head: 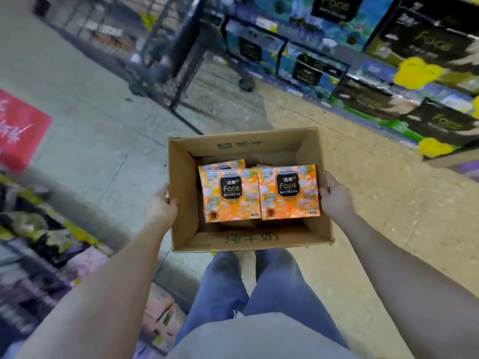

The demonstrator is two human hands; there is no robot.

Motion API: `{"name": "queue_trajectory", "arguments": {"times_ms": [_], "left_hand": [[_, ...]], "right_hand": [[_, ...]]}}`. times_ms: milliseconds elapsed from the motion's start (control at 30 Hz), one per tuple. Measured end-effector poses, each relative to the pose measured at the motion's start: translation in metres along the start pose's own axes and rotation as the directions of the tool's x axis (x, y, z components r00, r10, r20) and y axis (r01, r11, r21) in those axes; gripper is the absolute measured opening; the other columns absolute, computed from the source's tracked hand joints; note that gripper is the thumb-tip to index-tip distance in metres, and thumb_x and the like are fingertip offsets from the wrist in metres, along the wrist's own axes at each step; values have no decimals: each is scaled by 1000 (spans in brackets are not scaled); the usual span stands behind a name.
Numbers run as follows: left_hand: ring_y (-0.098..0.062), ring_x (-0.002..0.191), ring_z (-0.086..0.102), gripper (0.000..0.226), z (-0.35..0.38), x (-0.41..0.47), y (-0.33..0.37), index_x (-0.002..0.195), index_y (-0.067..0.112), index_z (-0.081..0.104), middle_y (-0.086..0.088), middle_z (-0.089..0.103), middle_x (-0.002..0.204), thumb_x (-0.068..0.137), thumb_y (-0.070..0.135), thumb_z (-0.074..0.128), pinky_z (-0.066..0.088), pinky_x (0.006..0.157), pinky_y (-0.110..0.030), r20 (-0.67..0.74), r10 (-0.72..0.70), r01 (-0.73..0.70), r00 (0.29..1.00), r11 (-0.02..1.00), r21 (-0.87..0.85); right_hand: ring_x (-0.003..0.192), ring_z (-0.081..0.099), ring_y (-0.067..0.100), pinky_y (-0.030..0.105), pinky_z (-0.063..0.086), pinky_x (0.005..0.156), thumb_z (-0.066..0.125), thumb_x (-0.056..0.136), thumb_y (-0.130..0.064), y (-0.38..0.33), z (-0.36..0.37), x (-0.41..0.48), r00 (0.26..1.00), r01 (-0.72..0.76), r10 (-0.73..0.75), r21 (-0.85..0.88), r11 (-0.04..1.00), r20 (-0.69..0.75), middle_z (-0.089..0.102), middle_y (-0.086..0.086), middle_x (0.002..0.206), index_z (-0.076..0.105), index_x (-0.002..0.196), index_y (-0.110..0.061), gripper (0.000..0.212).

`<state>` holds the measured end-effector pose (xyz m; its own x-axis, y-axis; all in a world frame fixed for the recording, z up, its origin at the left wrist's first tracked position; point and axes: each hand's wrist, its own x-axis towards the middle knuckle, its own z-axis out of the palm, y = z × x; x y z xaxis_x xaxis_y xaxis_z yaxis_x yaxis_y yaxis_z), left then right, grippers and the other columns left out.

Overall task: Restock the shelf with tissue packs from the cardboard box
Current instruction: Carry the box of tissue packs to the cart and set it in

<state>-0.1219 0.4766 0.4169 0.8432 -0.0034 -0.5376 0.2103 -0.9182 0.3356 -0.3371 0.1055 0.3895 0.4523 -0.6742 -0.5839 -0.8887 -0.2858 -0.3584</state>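
An open cardboard box [182, 198] is held in front of me above the floor. My left hand [161, 207] grips its left wall and my right hand [334, 199] grips its right wall. Inside lie orange tissue packs with black "Face" labels: one on the left [230, 196], one on the right [289, 193], and more partly hidden beneath and behind them. The shelf [375, 73] runs along the upper right, stocked with blue and black "Face" packs.
A metal wire rack or cart [168, 60] stands ahead at the upper middle. A red floor sign [20, 130] lies at the left. More packaged goods [39, 242] fill the lower left. My legs in jeans [259, 286] are below the box.
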Motion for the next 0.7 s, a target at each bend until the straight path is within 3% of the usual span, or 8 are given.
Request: {"name": "queue_trajectory", "arguments": {"times_ms": [67, 167, 267, 400, 467, 567, 700], "left_hand": [[-33, 88, 73, 50, -20, -6, -33, 144, 30, 58, -8, 79, 89, 97, 14, 61, 58, 79, -40, -26, -25, 24, 999, 999, -42], [-29, 75, 72, 50, -55, -18, -78, 143, 28, 59, -6, 78, 80, 96, 10, 59, 55, 66, -33, -33, -75, 71, 997, 992, -102], [-25, 79, 65, 53, -94, -30, -116, 149, 23, 55, 5, 69, 72, 98, 9, 60, 49, 73, -32, -93, -99, 87, 991, 989, -123], [-34, 108, 70, 59, -153, -34, -166, 153, 22, 53, -11, 80, 105, 96, 13, 63, 54, 91, -36, -166, -114, 98, 980, 990, -104], [-35, 118, 67, 61, -183, -35, -187, 154, 18, 52, -15, 80, 108, 95, 13, 65, 50, 96, -36, -204, -129, 110, 970, 989, -101], [-38, 115, 67, 51, -228, -36, -214, 145, 18, 62, -17, 79, 105, 94, 13, 66, 50, 94, -38, -250, -121, 106, 961, 992, -74], [-40, 115, 66, 46, -283, -34, -249, 136, 23, 68, -18, 75, 119, 91, 14, 69, 53, 91, -40, -299, -131, 105, 945, 989, -103]], "right_hand": [[128, 55, 42, 46, 49, 101, 45, 107, -21, -24, 13, -12, 999, 47, -47, -35, 998, 15, 57, 19, 146, 31, 160, -20, 55], [128, 55, 42, 43, 48, 100, 46, 107, -18, -62, 30, -31, 990, 133, -128, -72, 989, 65, 57, 20, 145, 28, 161, -18, 57], [133, 52, 41, 42, 45, 103, 47, 106, -18, -103, 48, -54, 973, 220, -211, -112, 969, 89, 53, 19, 150, 29, 161, -16, 59], [130, 54, 40, 45, 48, 103, 47, 105, -21, -167, 72, -85, 952, 302, -292, -139, 943, 87, 57, 18, 145, 29, 161, -21, 59], [128, 56, 40, 48, 51, 101, 48, 104, -25, -197, 80, -100, 941, 336, -326, -133, 932, 92, 59, 17, 142, 27, 161, -25, 60], [133, 52, 38, 51, 49, 105, 49, 103, -27, -243, 89, -121, 918, 386, -373, -92, 918, 133, 54, 14, 149, 28, 160, -27, 61], [141, 45, 35, 47, 43, 113, 51, 101, -22, -309, 100, -149, 869, 489, -478, -83, 868, 124, 47, 12, 156, 32, 160, -19, 62]]}}
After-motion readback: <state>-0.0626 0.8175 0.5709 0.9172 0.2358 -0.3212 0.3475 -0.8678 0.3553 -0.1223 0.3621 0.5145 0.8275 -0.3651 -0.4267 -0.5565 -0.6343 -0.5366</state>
